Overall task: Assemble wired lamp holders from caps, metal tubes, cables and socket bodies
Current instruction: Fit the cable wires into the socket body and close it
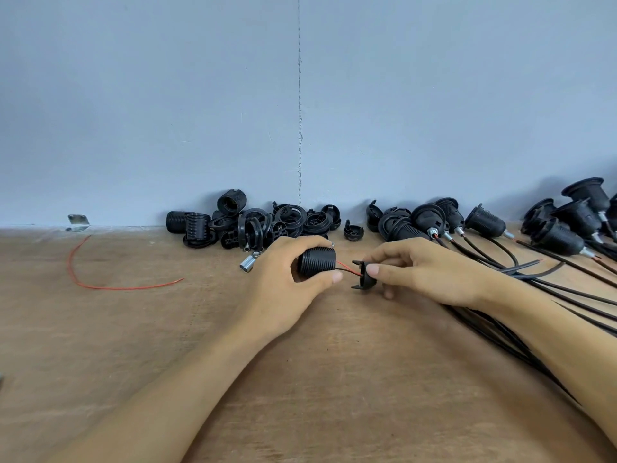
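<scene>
**On the wooden table, a socket body in one hand and a cap in the other**

Just in front of the pile of loose black parts [253,225] that lies against the grey wall [167,111], the left hand [283,279] grips a ribbed black socket body [317,259], with fingers curled over its top and the thumb under it. To the right of the pile's near edge, the right hand [424,272] pinches a black cap [362,277] between thumb and fingers. The cap sits just beside the socket body without touching it. A thin red wire and a black wire [347,267] run across the gap between the two parts.

Between the pile and the left hand, short metal tubes [247,262] lie on the table [334,379]. Right of the pile, finished lamp holders [484,225] lie in a row, and their black cables [534,282] trail under the right forearm. Well to the left of the pile, a loose red wire [100,285] curves over the wood, and a small metal bracket [77,222] stands at the foot of the wall.
</scene>
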Motion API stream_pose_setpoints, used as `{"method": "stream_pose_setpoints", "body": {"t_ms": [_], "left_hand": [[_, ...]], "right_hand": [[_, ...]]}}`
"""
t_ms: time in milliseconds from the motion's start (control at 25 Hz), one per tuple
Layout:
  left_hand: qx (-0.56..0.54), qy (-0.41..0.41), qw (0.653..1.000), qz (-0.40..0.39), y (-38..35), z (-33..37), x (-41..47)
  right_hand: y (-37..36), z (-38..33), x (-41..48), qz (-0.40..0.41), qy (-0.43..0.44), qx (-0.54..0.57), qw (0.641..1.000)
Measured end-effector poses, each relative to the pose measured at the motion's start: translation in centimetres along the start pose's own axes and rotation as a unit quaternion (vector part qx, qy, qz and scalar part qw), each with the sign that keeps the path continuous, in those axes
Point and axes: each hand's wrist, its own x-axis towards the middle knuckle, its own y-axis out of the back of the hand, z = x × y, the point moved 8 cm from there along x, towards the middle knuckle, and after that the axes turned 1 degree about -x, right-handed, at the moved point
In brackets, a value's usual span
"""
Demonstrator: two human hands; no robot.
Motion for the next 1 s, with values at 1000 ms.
{"method": "stream_pose_setpoints", "body": {"t_ms": [1000], "left_hand": [[0.045, -0.033, 0.998, -0.027, -2.3, 1.8, -1.2]], "right_hand": [[-2.6, -2.6, -0.7, 0.045, 0.045, 0.123, 0.99]]}}
